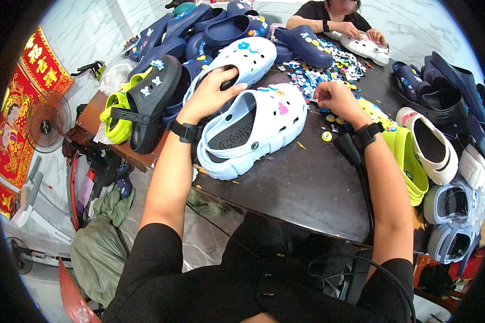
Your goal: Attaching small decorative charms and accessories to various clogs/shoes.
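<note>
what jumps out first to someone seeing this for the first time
Two pale blue clogs with colourful charms lie mid-table; the left hand grips the farther one's opening. Right of them the right hand pinches something small beside a bright heap of charms. Navy clogs pile up at the far left.

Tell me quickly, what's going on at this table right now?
A person sits at a dark table. Their left hand grips the rear pale clog by its opening; a second pale clog lies in front. The right hand, closed, is at the charm pile. Across the table, another person's hands work on a white clog.
</note>
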A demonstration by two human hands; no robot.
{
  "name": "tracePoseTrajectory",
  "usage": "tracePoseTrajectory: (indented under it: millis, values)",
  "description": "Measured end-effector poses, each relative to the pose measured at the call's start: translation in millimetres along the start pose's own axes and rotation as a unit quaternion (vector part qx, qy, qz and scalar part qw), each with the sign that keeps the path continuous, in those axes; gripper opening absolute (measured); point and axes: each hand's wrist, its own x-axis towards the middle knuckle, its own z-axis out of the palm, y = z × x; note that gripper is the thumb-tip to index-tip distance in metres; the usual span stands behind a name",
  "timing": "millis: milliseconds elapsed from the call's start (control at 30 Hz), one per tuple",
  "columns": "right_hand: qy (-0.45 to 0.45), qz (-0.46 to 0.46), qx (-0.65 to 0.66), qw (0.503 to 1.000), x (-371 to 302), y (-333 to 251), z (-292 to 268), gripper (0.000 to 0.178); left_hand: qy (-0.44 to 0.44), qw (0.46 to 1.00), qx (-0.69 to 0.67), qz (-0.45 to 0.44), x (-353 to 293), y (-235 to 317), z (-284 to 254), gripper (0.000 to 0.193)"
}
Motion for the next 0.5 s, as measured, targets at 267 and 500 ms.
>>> tracePoseTrajectory:
  millis: [267,500]
  values:
    - [-0.038,-0.129,-0.197,0.971,-2,-17,15,0.032,-0.073,0.994,0.023,-0.08,1,7,-8,0.045]
    - [-0.025,-0.124,-0.249,0.96,0,-18,19,0.019,0.018,0.999,-0.011,0.027,0,6,-2,0.032]
